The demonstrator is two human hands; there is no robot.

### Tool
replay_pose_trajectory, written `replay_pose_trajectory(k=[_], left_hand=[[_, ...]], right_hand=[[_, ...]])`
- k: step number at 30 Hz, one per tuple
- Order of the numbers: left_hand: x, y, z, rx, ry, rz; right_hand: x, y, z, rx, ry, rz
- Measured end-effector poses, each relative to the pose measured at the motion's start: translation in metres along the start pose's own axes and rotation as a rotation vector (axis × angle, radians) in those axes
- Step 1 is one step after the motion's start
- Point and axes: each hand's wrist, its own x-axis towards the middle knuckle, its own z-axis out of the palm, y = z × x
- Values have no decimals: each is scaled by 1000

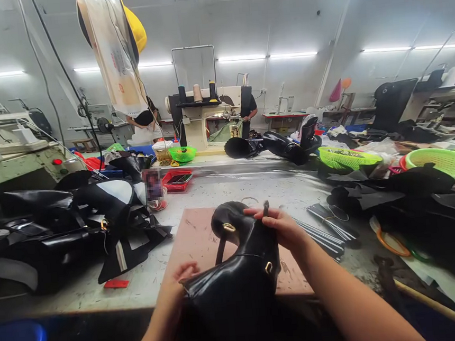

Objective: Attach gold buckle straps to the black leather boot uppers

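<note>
A glossy black leather boot upper [239, 265] with gold buckles lies over a pinkish cutting mat [193, 237] at the table's near edge. My right hand [280, 224] is closed on it near the top, pinching a thin black strap that sticks up between the fingers. My left hand [181, 278] grips the lower part of the same boot upper from the left, its fingers curled and partly hidden behind the leather.
A pile of black leather pieces [58, 233] fills the left. Black strips [328, 225], more leather and green baskets [445, 161] lie to the right. A red tray [177, 180], finished boots [285, 145] and a sewing machine [202, 114] stand farther back. A person works behind the machine.
</note>
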Motion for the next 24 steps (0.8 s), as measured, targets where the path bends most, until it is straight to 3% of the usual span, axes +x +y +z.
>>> replay_pose_trajectory(k=[3, 8, 10, 14, 18, 21, 24], left_hand=[[6, 9, -11, 101, -32, -8], [23, 13, 10, 391, -474, -30], [33, 4, 16, 599, -588, 29], [45, -8, 19, 903, -700, 236], [46, -5, 20, 1068, -655, 393], [45, -2, 16, 1162, -486, 492], [40, -5, 9, 1207, -287, 551]], right_hand=[[18, 3, -5, -243, -99, 13], [45, 5, 9, -374, -225, 43], [52, 1, 16, -435, -254, 38], [59, -13, 23, -604, -268, 4], [50, -32, 29, -752, -227, -74], [30, -42, 34, -660, -228, -81], [7, -43, 39, -483, -272, 57]])
